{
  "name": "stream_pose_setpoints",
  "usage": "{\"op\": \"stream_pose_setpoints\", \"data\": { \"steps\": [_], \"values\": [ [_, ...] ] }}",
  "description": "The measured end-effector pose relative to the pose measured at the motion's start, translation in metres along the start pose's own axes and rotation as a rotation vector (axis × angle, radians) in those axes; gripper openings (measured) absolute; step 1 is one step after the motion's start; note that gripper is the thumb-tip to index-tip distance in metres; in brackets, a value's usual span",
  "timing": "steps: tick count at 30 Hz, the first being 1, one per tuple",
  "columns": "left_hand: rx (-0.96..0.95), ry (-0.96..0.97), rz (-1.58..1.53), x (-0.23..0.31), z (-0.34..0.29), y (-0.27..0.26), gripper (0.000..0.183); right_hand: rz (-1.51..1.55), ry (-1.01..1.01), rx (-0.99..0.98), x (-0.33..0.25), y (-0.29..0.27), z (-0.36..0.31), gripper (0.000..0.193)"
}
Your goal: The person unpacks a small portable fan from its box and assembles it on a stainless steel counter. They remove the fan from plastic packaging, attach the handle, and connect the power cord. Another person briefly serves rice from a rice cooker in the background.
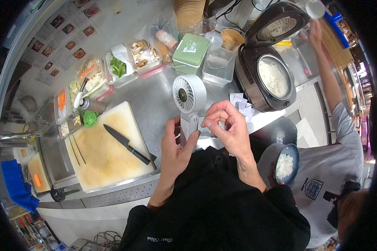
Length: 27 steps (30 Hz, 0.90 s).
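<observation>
Handheld fan [191, 93] between two hands, over a steel counter [148, 104].
Nearest on my remote feed, pale script marks a black garment [222, 201]; the left hand [174, 152] curls around the fan's smooth white handle, the right hand [229, 130] pinches beside it, its hold unclear to me. Beyond: stained rectangular cutting board [98, 165], white-lettered green box [190, 50], dark rounded rice cooker [251, 85].

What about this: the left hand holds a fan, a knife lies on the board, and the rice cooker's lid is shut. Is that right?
Not quite: the lid of the rice cooker is open, as the head view shows, with rice visible inside. The rest stands: the left hand holds a fan, and a knife lies on the board.
</observation>
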<state>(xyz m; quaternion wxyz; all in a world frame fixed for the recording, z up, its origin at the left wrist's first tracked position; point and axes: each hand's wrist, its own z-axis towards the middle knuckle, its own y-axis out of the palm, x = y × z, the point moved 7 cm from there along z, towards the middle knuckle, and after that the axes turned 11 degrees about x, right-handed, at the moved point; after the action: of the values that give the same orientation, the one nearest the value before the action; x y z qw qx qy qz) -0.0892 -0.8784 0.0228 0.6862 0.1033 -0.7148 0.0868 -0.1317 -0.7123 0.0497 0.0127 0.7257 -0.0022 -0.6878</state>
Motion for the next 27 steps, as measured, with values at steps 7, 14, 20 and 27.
{"op": "stream_pose_setpoints", "data": {
  "steps": [7, 14, 20, 27],
  "values": [
    [0.030, 0.113, 0.093, 0.010, 0.004, 0.005, 0.047, 0.070, 0.019, 0.027, -0.005, -0.004, 0.003, 0.023],
    [0.024, 0.104, 0.101, 0.008, 0.004, 0.006, 0.047, 0.025, -0.020, 0.048, -0.004, -0.002, 0.006, 0.021],
    [0.002, 0.063, 0.073, 0.008, 0.003, 0.007, 0.046, 0.008, 0.010, 0.064, 0.005, -0.003, 0.007, 0.018],
    [-0.045, -0.061, 0.019, -0.013, 0.004, 0.009, 0.046, -0.273, -0.035, 0.115, 0.003, -0.009, 0.003, 0.011]
  ]
}}
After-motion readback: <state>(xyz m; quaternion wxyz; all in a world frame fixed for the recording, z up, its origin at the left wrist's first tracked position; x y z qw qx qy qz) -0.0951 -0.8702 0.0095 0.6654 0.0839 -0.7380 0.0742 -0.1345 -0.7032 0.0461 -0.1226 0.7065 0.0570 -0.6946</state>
